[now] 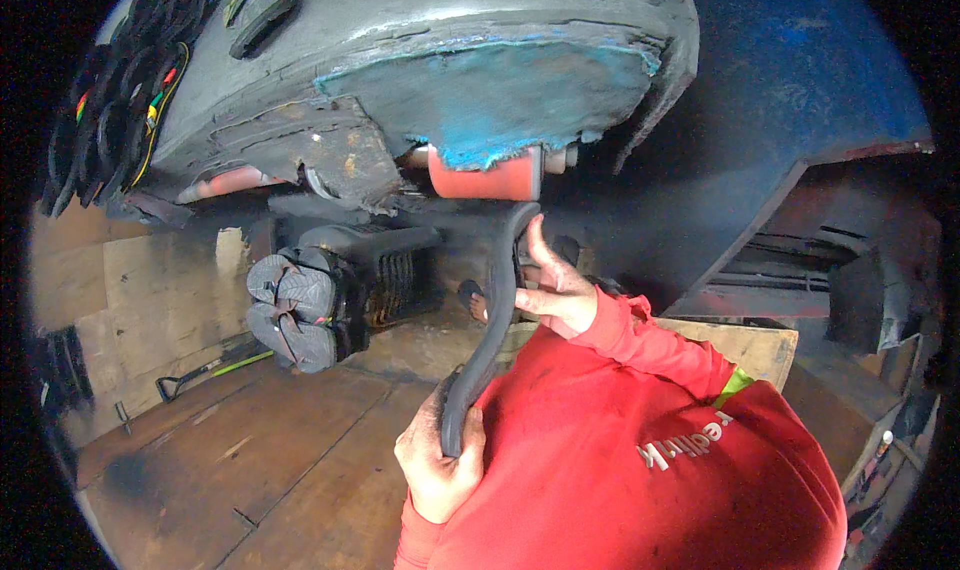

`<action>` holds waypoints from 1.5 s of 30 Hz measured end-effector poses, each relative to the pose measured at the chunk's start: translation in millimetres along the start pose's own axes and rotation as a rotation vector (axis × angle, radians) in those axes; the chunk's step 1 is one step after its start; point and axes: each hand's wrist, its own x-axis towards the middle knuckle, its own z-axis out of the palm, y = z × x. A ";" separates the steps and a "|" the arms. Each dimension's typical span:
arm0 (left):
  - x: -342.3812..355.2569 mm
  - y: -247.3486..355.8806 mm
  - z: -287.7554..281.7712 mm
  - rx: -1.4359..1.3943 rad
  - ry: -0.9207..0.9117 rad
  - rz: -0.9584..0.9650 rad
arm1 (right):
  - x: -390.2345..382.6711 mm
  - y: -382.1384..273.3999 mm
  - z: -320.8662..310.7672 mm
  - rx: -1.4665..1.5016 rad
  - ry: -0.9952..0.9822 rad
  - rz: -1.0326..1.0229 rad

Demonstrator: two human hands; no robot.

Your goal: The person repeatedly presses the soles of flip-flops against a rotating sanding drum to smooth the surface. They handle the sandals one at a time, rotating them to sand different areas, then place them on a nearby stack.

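A dark grey flip-flop sole (490, 340) stands on edge between my two hands, bent in a shallow S. My left hand (438, 465) grips its near end, thumb on one side and fingers behind. Higher up, my right hand (560, 295) holds the far half from the right, its thumb and fingers apart along the sole. The sole's far end is right below an orange-red roller (480, 175) and seems to touch it. Above the roller hangs a ragged blue-grey cloth flap (490, 90).
A dusty grey machine hood (420, 15) spans the top, with another reddish roller (238, 182) at left. Black straps (120, 100) hang upper left. Stacked flip-flops (292, 310) stand left of my hands. A blue panel (790, 60) rises at right. Brown boards (240, 450) form the floor.
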 end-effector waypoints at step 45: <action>158.7 -45.8 83.3 -0.669 -0.443 -0.002 | 26.4 -3.4 -1.6 -0.240 0.023 -0.042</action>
